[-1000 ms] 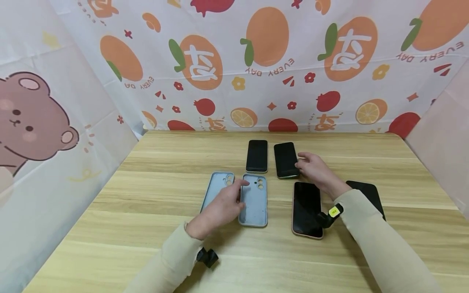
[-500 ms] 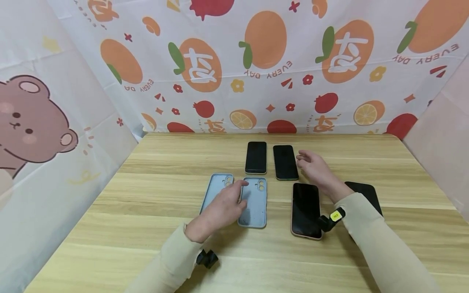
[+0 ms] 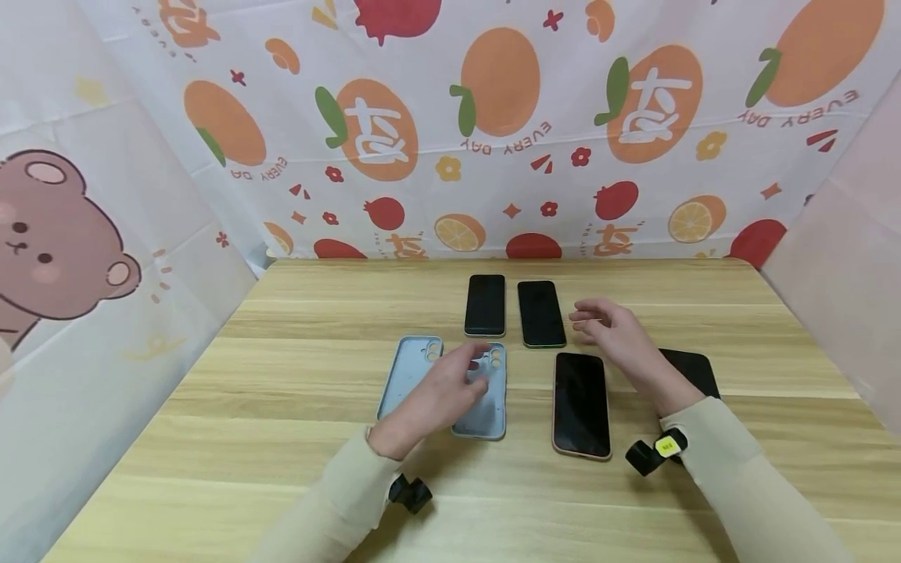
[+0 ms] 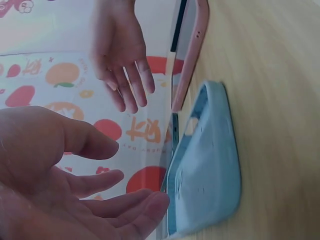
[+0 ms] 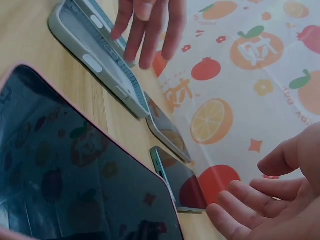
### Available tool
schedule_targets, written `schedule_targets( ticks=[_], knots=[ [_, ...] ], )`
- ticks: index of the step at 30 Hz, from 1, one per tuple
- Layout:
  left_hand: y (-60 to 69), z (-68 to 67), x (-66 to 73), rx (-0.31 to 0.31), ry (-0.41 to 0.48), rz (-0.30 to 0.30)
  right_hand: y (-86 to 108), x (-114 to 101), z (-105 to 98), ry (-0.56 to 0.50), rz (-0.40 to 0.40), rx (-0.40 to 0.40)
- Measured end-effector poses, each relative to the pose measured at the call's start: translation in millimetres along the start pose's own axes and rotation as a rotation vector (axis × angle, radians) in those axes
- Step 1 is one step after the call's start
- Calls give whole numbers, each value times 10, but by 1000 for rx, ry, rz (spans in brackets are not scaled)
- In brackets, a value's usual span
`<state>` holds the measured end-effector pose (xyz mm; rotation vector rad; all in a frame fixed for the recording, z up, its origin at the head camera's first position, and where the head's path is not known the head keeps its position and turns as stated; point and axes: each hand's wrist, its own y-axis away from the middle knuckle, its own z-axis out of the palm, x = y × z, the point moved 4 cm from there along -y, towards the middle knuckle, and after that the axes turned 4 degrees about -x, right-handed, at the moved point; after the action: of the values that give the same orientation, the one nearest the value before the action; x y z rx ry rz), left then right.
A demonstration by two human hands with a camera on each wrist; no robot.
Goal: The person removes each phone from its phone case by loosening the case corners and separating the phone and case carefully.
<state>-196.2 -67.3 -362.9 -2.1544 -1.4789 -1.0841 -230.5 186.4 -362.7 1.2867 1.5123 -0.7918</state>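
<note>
My left hand hovers over two light blue phone cases, its fingers loosely spread and holding nothing. The left case is partly covered by that hand; the right case lies with its inner side up. In the left wrist view the fingertips come close to a blue case; contact cannot be told. My right hand, fingers relaxed, is off the table just right of a black phone. Another black phone lies left of that one. Nearer me is a phone with a pink edge.
A flat black object lies partly hidden under my right forearm. The wooden table ends at the back against a fruit-patterned cloth. Cloth also hangs at both sides.
My right hand has let go of the back right phone's edge and drawn away to the right; that phone now lies flat. The left hand has lifted slightly. The head view has shifted a little.
</note>
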Motion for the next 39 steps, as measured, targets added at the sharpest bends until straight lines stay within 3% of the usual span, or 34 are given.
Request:
schedule_targets(
  ticks=[9,14,22,29,34,39],
  knots=[
    [-112,139,156,-70,105,57,294,-2,0,184,-46,29],
    [-164,220,233,-100,139,48,389,47,23,204,-41,18],
    [-247,383,280,-188,207,-9,471,150,76,251,84,-33],
    [-285,482,286,-228,253,-62,513,232,125,328,186,-84],
    [-306,537,310,-249,314,-81,513,274,156,384,214,-116],
    [-336,592,342,-256,313,-84,498,290,170,382,209,-123]
  ],
)
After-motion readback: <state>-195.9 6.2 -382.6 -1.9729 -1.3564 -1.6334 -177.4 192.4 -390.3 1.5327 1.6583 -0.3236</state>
